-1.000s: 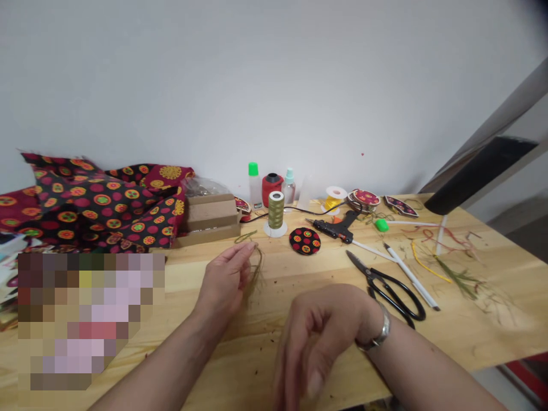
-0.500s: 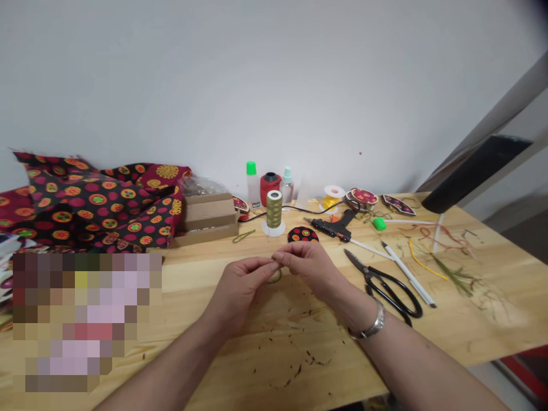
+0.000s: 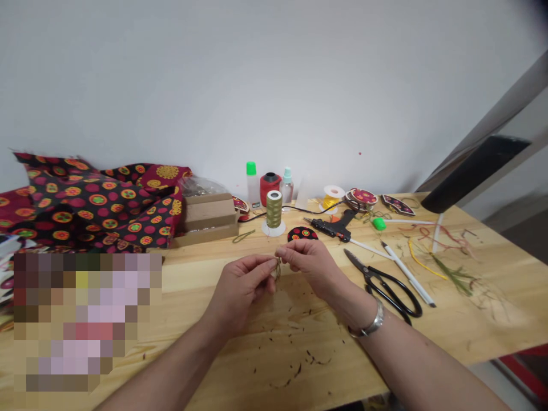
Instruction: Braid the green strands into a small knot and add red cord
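The left hand point(image 3: 242, 288) and the right hand point(image 3: 310, 264) are held narrowly together above the wooden workbench point(image 3: 428, 337), and a small loop of olive-green cord point(image 3: 277, 270) is pinched between their fingertips (how each finger lies on it is partly hidden). Both hands are lifted clear of the wood, seemingly so that the cord can be turned freely. Behind them, a spool of matching thread point(image 3: 274, 209) is stood upright on a white base, probably to keep it from rolling. A second loop of cord point(image 3: 244, 236) is left lying near a stack of cardboard boxes point(image 3: 209, 220). A hot glue gun point(image 3: 331, 226) and black-handled scissors point(image 3: 387, 294) are laid to the right, apparently within easy reach, and a round patterned fabric disc point(image 3: 302, 233) is placed just beyond the right hand.
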`<act>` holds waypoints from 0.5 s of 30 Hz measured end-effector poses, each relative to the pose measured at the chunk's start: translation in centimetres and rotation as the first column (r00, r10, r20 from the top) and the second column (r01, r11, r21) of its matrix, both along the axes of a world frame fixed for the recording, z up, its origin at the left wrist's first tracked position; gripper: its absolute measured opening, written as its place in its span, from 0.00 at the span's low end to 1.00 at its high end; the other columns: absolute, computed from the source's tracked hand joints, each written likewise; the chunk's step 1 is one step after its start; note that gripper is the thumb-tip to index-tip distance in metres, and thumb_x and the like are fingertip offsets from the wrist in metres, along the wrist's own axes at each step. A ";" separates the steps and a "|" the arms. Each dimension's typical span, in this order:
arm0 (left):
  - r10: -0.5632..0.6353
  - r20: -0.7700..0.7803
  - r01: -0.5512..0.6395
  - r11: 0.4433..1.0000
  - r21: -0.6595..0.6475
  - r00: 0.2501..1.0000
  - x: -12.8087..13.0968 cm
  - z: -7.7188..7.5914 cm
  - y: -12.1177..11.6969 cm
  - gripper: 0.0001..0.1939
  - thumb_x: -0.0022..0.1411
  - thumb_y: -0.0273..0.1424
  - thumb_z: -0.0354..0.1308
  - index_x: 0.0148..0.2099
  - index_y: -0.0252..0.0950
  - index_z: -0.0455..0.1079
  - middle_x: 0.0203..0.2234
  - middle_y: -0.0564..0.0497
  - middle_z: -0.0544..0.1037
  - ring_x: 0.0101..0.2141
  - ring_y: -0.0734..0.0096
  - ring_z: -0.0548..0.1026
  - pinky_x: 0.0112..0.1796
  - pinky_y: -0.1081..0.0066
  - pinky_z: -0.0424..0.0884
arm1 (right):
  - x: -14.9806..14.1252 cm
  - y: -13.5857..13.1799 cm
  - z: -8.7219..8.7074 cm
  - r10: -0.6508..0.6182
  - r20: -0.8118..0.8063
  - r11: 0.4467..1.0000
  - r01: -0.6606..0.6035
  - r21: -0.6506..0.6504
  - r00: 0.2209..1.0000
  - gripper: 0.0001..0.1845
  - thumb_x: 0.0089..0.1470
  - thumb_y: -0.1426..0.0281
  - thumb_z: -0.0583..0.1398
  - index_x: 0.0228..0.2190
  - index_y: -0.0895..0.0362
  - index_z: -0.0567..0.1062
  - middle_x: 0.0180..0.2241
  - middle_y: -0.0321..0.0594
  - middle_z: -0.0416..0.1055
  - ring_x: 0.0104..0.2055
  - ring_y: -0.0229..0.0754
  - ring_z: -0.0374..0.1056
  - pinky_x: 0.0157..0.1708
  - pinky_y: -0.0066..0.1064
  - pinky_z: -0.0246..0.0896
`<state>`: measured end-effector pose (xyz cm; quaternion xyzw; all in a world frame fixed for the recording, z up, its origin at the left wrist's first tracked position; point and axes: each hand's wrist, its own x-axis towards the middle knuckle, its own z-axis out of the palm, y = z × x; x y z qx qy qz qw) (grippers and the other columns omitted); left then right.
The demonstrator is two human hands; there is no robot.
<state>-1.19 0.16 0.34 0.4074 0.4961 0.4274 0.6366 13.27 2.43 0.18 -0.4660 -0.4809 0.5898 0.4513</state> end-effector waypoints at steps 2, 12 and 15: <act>0.000 -0.036 0.000 1.000 0.018 0.999 0.0 -0.1 0.0 0.09 0.49 0.35 0.61 0.28 0.33 0.74 0.13 0.54 0.69 0.15 0.83 0.57 0.16 0.79 0.47 | 0.0 0.0 -0.1 0.007 0.005 1.000 -0.007 0.010 1.000 0.09 0.40 0.66 0.62 0.19 0.60 0.72 0.18 0.31 0.63 0.20 0.29 0.51 0.24 0.26 0.48; 0.123 -0.103 -0.108 0.984 0.139 0.987 0.1 -0.3 0.2 0.08 0.45 0.33 0.63 0.29 0.35 0.76 0.36 0.49 0.71 0.33 0.71 0.69 0.31 0.75 0.64 | -0.1 -0.1 0.2 0.002 0.052 0.999 -0.004 0.033 0.999 0.10 0.41 0.65 0.61 0.19 0.60 0.72 0.18 0.32 0.63 0.21 0.30 0.51 0.22 0.25 0.47; 0.153 -0.181 -0.111 0.968 0.226 0.971 -0.1 -0.3 0.2 0.08 0.45 0.33 0.63 0.29 0.36 0.76 0.44 0.47 0.67 0.45 0.64 0.66 0.38 0.73 0.63 | -0.2 -0.1 0.3 -0.003 0.068 0.999 -0.001 0.051 0.998 0.09 0.41 0.66 0.61 0.19 0.60 0.73 0.17 0.31 0.62 0.21 0.30 0.51 0.22 0.25 0.48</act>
